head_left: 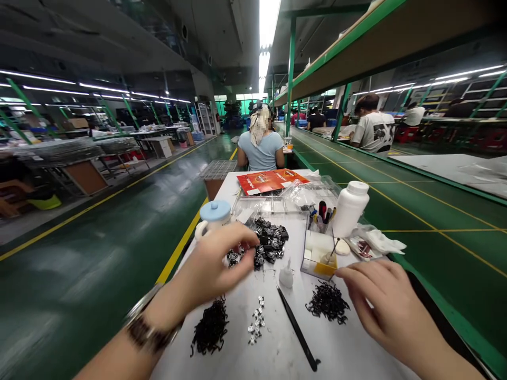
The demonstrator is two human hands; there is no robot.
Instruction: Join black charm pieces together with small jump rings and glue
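My left hand [224, 258] hovers at the near side of a pile of black-and-silver small parts [271, 240], fingers curved and thumb apart from them; nothing shows between them. My right hand [386, 295] is open, its fingertips beside the near corner of a clear plastic box [312, 268] and its thumb apart. Below the left hand lies a heap of small bent black pieces [212, 327]. A second heap of black pieces [328, 302] is left of the right hand. Between the heaps are small silver metal parts [256, 322] and black tweezers [297, 327].
A small white dropper bottle [286, 277] stands near the box. Behind are a white jar [351, 208], a blue-lidded mug [215, 211], plastic bags [372, 240] and a red printed sheet [271, 181]. A co-worker [261, 145] sits ahead, back turned.
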